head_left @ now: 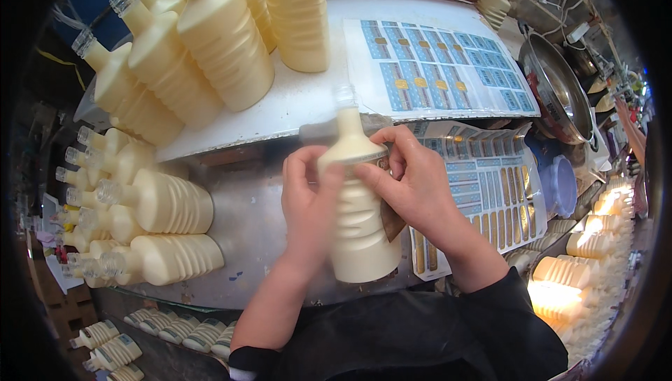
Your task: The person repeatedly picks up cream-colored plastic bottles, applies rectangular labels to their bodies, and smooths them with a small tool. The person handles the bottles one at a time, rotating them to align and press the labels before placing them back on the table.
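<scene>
Ideally, the label [393,223] pinched by the right hand [414,179] is kept taut, the bottle [365,258] between steadied by the gripping left hand [306,206].

I'm handling plain cream.
My bottle [365,244] is showing cream, its label [393,223] brown, my sleeve [514,318] black; the upper sheet [435,66] is repeating blue and gold blocks.

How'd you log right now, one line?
Left hand, blurred: against cream ribbed plastic bottle | Right hand: at bottle's shoulder, by thin brown label | Beyond: blue-and-gold label sheet on white table
</scene>
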Demonstrator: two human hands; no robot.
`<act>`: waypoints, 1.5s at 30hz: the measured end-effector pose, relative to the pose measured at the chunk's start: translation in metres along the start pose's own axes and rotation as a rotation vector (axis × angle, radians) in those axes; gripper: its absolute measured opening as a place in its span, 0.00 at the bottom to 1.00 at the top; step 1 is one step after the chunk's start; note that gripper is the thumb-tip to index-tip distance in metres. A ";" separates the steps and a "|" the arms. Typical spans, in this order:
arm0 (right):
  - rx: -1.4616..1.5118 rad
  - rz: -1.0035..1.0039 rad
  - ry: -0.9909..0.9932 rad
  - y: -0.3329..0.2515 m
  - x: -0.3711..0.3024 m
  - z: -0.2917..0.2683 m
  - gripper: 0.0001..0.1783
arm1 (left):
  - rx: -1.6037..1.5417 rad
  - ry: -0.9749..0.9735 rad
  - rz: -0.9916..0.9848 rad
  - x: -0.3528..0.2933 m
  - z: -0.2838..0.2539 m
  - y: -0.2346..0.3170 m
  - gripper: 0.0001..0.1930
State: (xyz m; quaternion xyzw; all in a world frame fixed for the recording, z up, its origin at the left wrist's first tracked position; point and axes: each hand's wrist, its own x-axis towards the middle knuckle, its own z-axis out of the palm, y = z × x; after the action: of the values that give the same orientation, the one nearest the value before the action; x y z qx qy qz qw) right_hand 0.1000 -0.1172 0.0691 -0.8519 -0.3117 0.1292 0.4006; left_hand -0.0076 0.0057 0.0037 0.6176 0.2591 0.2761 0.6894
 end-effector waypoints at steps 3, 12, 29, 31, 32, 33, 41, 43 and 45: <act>-0.012 0.001 0.011 0.001 0.000 0.001 0.27 | -0.011 -0.002 0.006 0.001 0.000 -0.002 0.16; -0.028 -0.001 0.059 -0.002 -0.002 0.005 0.27 | 0.013 0.009 0.041 0.002 0.000 -0.002 0.16; -0.181 0.120 -0.031 -0.015 0.012 -0.001 0.32 | -0.343 -0.092 -0.155 0.003 -0.011 -0.004 0.15; -0.173 0.124 -0.034 -0.015 0.013 0.000 0.33 | -0.239 -0.068 -0.062 -0.002 -0.003 -0.001 0.15; -0.171 0.128 -0.037 -0.016 0.013 0.001 0.33 | -0.187 -0.057 -0.017 -0.003 0.000 0.000 0.16; -0.169 0.134 -0.037 -0.017 0.013 0.000 0.33 | -0.164 -0.055 -0.006 -0.003 -0.001 0.000 0.16; 0.224 0.171 -0.005 -0.003 0.011 -0.006 0.21 | -0.198 -0.061 -0.022 -0.003 -0.005 -0.011 0.16; 0.552 0.155 0.023 0.024 0.010 -0.025 0.16 | -0.388 -0.057 -0.118 -0.005 -0.006 -0.004 0.15; 0.712 0.113 0.182 0.045 0.007 -0.027 0.12 | -0.458 -0.058 -0.181 -0.008 -0.008 0.002 0.16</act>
State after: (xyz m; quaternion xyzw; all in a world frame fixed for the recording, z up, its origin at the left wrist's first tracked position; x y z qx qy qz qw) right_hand 0.1370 -0.1511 0.0527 -0.6829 -0.1626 0.1752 0.6903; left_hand -0.0192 0.0056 0.0054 0.4271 0.2239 0.2470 0.8405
